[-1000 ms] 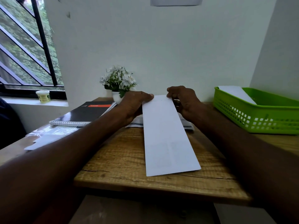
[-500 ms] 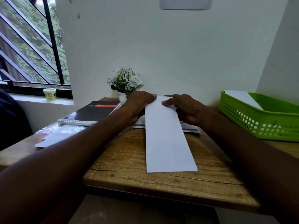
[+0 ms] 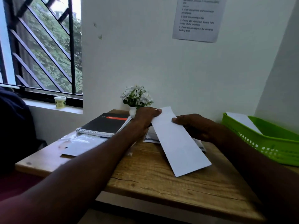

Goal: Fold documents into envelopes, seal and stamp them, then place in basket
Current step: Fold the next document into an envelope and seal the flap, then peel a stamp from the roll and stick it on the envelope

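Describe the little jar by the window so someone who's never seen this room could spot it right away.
Start at the barred window on the left wall and drop to its pale sill. The small jar stands there alone, just in front of the dark window frame. It is a squat cream tub with a pale lid and a yellowish label, well apart from the wooden desk and the spiral notebook.

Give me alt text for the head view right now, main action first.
Both hands hold the far end of a long folded white paper, the left hand and right hand pinching it, angled over a wooden desk. A green basket with a white sheet stands at right; a black notebook and a small flower pot sit behind.
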`<state>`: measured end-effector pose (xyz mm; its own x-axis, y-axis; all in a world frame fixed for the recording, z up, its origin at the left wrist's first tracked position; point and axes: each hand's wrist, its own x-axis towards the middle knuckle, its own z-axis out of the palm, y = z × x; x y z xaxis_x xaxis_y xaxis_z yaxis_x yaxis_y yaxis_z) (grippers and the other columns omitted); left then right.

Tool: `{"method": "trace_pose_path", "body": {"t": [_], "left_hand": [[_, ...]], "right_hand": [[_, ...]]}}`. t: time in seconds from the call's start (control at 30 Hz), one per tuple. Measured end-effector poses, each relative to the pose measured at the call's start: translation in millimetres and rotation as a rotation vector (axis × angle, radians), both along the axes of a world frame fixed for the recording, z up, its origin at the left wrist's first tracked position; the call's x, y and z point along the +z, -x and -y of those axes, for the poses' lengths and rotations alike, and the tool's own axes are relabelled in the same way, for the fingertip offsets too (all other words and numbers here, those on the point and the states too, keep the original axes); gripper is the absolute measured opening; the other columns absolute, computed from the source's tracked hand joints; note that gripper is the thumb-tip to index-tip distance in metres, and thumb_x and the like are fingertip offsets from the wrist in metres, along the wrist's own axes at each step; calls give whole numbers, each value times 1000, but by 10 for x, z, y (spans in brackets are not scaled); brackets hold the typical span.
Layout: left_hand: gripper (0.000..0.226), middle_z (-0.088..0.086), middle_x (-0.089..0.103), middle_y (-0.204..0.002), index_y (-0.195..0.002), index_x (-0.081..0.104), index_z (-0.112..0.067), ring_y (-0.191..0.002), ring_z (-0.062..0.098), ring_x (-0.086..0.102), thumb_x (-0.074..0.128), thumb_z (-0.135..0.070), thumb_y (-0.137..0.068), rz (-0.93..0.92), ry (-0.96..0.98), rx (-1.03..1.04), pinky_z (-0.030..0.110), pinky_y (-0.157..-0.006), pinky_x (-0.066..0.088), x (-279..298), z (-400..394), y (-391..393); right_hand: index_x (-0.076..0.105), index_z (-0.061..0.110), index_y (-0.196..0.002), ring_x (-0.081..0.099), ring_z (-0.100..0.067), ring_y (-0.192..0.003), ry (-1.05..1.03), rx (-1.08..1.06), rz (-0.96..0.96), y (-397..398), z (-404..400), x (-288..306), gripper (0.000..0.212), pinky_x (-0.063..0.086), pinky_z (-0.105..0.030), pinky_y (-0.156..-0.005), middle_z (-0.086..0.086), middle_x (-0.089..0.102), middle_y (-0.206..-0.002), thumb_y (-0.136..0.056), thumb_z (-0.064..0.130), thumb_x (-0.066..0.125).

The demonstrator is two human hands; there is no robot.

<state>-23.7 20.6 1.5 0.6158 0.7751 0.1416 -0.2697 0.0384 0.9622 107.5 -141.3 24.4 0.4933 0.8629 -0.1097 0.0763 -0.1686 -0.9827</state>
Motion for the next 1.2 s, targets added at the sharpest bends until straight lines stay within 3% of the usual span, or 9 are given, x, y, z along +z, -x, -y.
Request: {"method": "trace_pose_path", "body": {"t": [0.07, 0.17, 0.33, 0.5, 0.7, 0.83, 0.93, 1.03, 1.2], "left_hand": [[8, 17, 71, -92, -87, 70, 0, -88, 32, 68, 76, -5, -89, 34, 10, 45, 47, -90, 58, 21, -37, 15], [18, 10, 69, -81, -75, 66, -9, -82, 26, 64, 78, -7, -88, 82, -23, 95, 36, -75, 54, 59, -115, 68], [6, 8, 72, -100, -96, 70, -16, -93, 27, 67, 74, -13, -93, 97, -212, 120, 28, -65, 56, 174, 65, 326], [23, 7, 77, -99, -105, 73, -9, -95, 22, 73, 80, -5, -83, 2, -530, 215, 37, -82, 60, 27, 419, 945], [13, 3, 70, -83, -84, 74, -15, -77, 11, 61, 84, -8, -79, -326, -1087, 189, 15, -66, 43, -195, 915, 1652], [30, 0, 72, -88, -78, 72, -26, -84, 22, 66, 73, 5, -79, -651, -1235, 43, 29, -71, 50, -135, 909, 1740], [29, -4, 71, -96, -87, 76, -24, -82, 15, 60, 65, 3, -83, -757, -1356, 53, 17, -65, 42, -57, 970, 1765], [28, -1, 73, -100, -99, 76, -20, -92, 19, 65, 59, -1, -87, -641, -1308, 79, 31, -78, 51, 26, 1114, 1690], [35, 5, 65, -134, -133, 64, -15, -125, 24, 58, 60, -28, -100, -751, -1334, -95, 33, -100, 45, -47, 1301, 1439]], "right_hand": [[66, -1, -125, 74, -32, -107, 110, 60, 81, 58, 100, 120, 47, 61, -41, -84, -18, 75, -117, -85, 18, 81], [71, 9, -121, 74, -28, -107, 223, 82, 262, 226, 299, 269, 39, 61, -39, -87, -11, 77, -115, -84, 18, 82], [79, 12, -105, 72, -17, -84, 108, -123, 709, 445, 689, 552, 29, 56, -28, -66, -9, 79, -99, -77, 17, 88], [78, 26, -102, 62, 7, -70, -75, -149, 1234, 686, 1089, 647, 29, 48, -18, -74, 3, 75, -88, -75, 15, 84], [78, 25, -97, 63, -7, -74, -53, -44, 1309, 1026, 1515, 50, 24, 55, -35, -77, 11, 73, -87, -77, 11, 78], [73, 31, -99, 62, -9, -80, -30, 62, 1328, 1120, 1618, -337, 17, 55, -41, -75, 12, 68, -92, -83, 29, 78], [70, 35, -105, 61, -7, -89, -4, 99, 1358, 1188, 1641, -381, 24, 54, -39, -80, 14, 64, -101, -87, 51, 70], [72, 36, -106, 62, -8, -95, -32, 77, 1318, 1274, 1559, -295, 40, 53, -36, -83, 13, 67, -107, -86, 67, 59], [71, 29, -117, 61, -14, -108, 190, 202, 1306, 1347, 1362, -219, 23, 50, -36, -95, 6, 66, -119, -94, 33, 69]]}}
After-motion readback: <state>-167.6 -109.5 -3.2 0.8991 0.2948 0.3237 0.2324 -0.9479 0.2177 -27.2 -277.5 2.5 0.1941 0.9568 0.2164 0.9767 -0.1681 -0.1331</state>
